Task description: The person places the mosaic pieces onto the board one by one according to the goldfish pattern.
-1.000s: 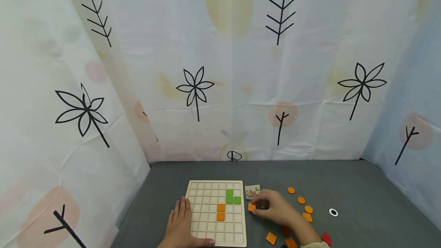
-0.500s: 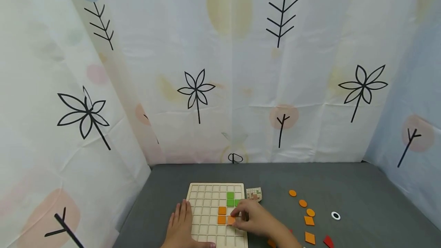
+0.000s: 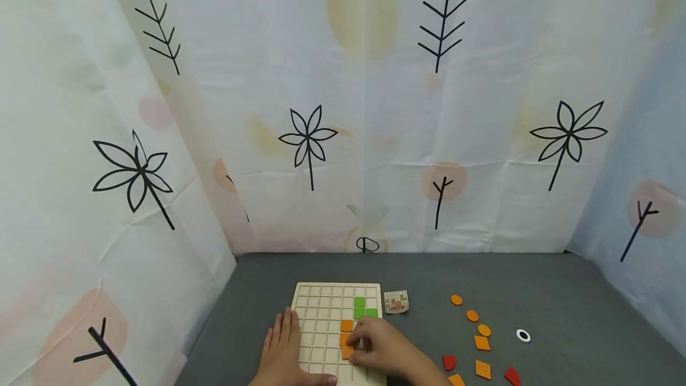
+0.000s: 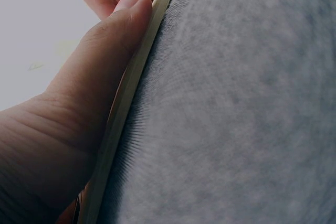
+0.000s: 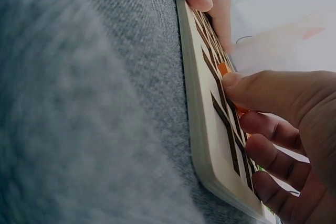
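A pale wooden grid board (image 3: 318,338) lies on the grey table. My left hand (image 3: 284,347) rests along its left side, fingers straight and thumb over the near edge. My right hand (image 3: 383,347), over the board's right half, holds an orange square tile (image 3: 347,352) by thumb and fingers low at the grid; the thumb is on the tile in the right wrist view too. Just beyond it sit two more orange tiles, the farther one (image 3: 347,326) fully showing. Green tiles (image 3: 359,302) fill cells near the far right corner, one partly behind my right hand.
A small patterned card (image 3: 396,302) lies beside the board's right edge. Farther right are orange discs (image 3: 472,316), orange four-sided pieces (image 3: 483,369), red pieces (image 3: 449,363) and a white disc with a black ring (image 3: 523,335). Printed fabric (image 3: 407,207) hangs around the table (image 3: 536,290).
My right hand has carried an orange square tile from right of the board leftward onto the grid, then slightly farther left and nearer, beside the other orange tiles. My left hand stays put.
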Demonstrator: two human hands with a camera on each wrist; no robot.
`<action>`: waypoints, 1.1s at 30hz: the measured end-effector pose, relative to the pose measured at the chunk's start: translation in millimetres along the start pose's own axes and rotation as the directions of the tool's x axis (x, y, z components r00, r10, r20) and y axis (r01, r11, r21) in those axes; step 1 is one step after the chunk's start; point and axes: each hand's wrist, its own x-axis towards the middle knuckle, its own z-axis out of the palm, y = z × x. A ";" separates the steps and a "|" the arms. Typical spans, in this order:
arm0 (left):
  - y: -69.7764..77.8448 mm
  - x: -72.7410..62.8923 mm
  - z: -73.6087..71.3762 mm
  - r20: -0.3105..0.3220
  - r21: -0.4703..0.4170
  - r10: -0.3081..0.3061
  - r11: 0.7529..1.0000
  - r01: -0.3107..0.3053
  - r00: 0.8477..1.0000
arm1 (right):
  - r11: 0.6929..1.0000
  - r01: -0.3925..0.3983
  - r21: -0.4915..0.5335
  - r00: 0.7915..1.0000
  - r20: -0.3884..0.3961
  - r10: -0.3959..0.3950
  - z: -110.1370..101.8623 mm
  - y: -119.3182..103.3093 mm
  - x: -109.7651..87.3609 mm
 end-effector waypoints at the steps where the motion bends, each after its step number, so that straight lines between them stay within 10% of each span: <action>1: 0.2 0.1 -0.3 0.004 -0.001 -0.002 1.000 0.002 1.000 | 1.000 0.006 -0.004 1.000 0.001 -0.006 0.1 0.7 -0.1; 33: 13.3 -4.0 -15.0 -0.038 0.053 0.079 0.996 -0.077 0.996 | 0.966 0.004 -0.260 1.000 -0.023 -0.010 0.8 -2.6 5.8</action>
